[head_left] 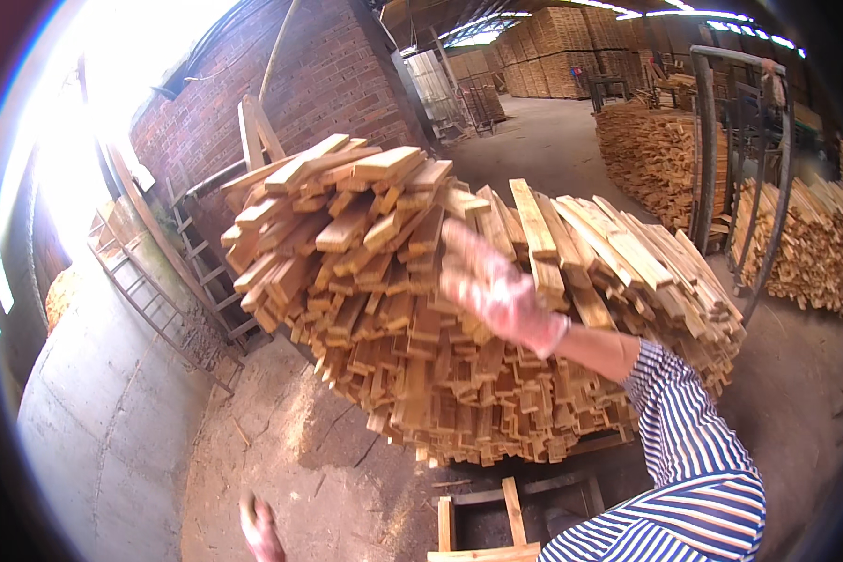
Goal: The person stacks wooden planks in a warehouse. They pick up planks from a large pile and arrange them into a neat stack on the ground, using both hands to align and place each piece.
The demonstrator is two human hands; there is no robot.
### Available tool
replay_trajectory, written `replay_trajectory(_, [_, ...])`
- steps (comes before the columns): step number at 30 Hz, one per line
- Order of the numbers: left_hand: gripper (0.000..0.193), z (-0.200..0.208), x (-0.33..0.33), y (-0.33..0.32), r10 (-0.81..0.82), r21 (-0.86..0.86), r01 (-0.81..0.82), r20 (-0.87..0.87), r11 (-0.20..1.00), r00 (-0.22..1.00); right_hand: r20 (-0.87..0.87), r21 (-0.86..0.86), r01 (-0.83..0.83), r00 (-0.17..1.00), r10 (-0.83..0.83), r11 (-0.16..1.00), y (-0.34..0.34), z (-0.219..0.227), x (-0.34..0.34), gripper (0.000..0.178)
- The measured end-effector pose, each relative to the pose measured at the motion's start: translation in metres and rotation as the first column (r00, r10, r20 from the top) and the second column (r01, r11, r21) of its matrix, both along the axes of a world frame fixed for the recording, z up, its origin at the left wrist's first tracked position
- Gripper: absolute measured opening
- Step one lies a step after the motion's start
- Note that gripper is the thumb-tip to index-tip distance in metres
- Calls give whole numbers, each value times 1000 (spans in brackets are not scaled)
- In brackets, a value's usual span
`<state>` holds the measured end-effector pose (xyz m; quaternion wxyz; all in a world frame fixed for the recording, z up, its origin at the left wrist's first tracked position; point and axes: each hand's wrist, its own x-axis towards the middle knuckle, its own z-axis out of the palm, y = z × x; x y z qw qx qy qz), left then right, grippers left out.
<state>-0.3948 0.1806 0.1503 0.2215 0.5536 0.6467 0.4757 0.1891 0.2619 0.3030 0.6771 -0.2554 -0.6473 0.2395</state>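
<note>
My right hand [506,298], in a thin whitish-pink glove, reaches across a big heap of sawn wooden slats [431,328]. Its fingers are stretched out and spread, somewhat smeared by motion, against the slat ends. Nothing shows in its grip; whether the fingertips touch the wood I cannot tell. Low at the left, my left hand [262,532] hangs over the floor, away from the heap. Its fingers point up and look slightly apart, with no object visible in them. Loose slats [618,239] lie lengthwise on the heap's right part.
A wooden frame [482,554] stands close in front of me. Metal ladder-like racks [150,300] lean at the left, near a brick wall [281,94]. An upright metal frame [702,140] rises at the right, by more slat stacks [796,244]. Tall wood stacks [562,51] fill the back.
</note>
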Motion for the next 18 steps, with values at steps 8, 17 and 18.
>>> replay_trajectory(8, [51, 316, 279, 285, -735, 521, 521, 530, 676, 423, 57, -324, 151, 989, -140, 934, 185, 125, 96, 71])
replay_trajectory(17, [53, 348, 454, 371, -242, 226, 126, 614, 966, 751, -315, -510, -273, 942, 118, 815, 291, 149, 87, 60])
replay_trajectory(18, [47, 340, 456, 371, -242, 263, 177, 238, 948, 941, -363, -501, -317, 922, 136, 806, 296, 148, 85, 59])
